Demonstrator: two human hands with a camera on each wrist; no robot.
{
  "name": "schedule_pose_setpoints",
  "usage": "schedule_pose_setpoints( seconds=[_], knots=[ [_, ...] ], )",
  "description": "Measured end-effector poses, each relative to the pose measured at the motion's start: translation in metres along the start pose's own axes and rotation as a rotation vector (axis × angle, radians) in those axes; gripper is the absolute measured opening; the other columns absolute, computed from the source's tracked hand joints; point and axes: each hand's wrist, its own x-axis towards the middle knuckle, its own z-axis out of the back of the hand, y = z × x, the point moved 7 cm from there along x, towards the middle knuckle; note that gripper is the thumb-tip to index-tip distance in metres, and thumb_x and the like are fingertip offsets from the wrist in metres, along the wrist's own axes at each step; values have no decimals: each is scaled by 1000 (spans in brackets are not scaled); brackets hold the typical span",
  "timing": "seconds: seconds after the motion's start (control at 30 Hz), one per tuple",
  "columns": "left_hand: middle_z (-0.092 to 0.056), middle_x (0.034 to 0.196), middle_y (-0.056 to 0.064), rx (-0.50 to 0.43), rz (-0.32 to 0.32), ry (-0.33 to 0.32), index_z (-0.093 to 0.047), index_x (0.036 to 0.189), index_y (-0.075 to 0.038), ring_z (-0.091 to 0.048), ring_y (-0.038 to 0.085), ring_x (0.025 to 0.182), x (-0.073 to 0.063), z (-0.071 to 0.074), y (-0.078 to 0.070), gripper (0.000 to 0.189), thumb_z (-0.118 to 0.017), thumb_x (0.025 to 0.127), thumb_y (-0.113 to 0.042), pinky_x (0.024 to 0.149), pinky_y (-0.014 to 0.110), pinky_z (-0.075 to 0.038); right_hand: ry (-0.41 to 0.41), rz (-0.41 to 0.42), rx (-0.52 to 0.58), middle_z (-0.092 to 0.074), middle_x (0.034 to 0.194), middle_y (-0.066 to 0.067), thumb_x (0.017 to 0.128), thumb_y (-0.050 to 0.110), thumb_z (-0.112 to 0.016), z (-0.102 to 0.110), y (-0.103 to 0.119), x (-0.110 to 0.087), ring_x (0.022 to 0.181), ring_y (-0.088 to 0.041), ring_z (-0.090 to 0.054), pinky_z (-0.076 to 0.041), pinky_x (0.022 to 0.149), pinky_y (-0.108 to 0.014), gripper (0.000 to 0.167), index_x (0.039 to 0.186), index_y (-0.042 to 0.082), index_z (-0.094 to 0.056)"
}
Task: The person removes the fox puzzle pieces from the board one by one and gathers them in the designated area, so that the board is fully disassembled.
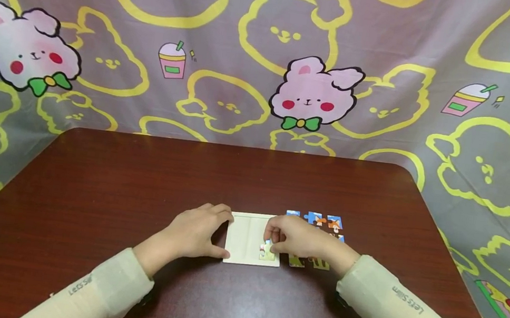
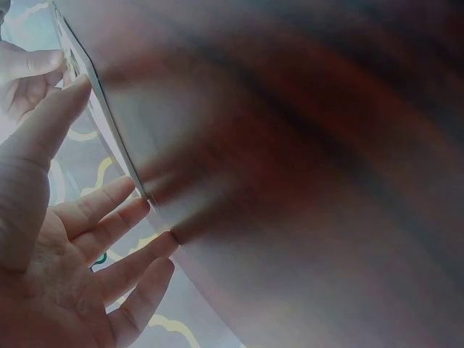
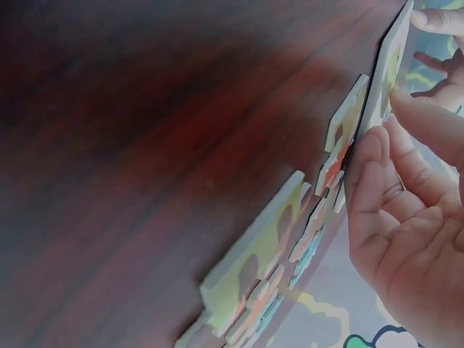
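A pale, shallow-rimmed puzzle board (image 1: pixel 240 237) lies flat on the table, most of its surface bare. My left hand (image 1: pixel 196 230) steadies it from the left side, thumb at the near corner and index finger at the far one. In the left wrist view, that hand's fingers (image 2: pixel 109 199) are spread and fairly straight against the edge. At the board's near right corner lies a yellowish jigsaw piece (image 1: pixel 266 253) with a blue tab. My right hand (image 1: pixel 300 236) has its thumb and curled index finger on this piece, partly covering it.
Several loose jigsaw pieces (image 1: pixel 334 223) with fox pictures lie right of the board, partly under the right hand and wrist. The right wrist view shows them lying flat in rows (image 3: pixel 250 264). A patterned cloth (image 1: pixel 235 45) hangs behind the dark red-brown table (image 1: pixel 163 169).
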Motion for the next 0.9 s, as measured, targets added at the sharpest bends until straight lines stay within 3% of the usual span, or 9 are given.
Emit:
schedule_pose_setpoints(
  seconds=[0.27,0.6,0.9],
  knots=[
    [-58,137,-2,0,-3,5,-63,128,-15,-58,22,121,0,1,0,71,-85,71,-51,88,43,-54,3,-11,76,-62,78,1,88,0,-68,2,2,-2,68,-6,-55,-48,62,-22,10,94,7,-64],
    [-58,138,0,-8,-5,7,-63,128,-14,-57,24,123,0,0,0,70,-85,72,-50,91,44,-53,25,-22,161,-64,75,-3,88,-5,-62,-1,1,-2,58,-11,-52,-43,52,-22,14,94,7,-61],
    [-58,138,-1,-5,-2,8,-63,128,-14,-57,22,122,0,1,0,70,-85,71,-50,89,43,-54,29,-15,206,-65,75,-4,89,-5,-64,-1,1,-2,61,-14,-55,-43,53,-21,12,95,5,-60]
  ],
)
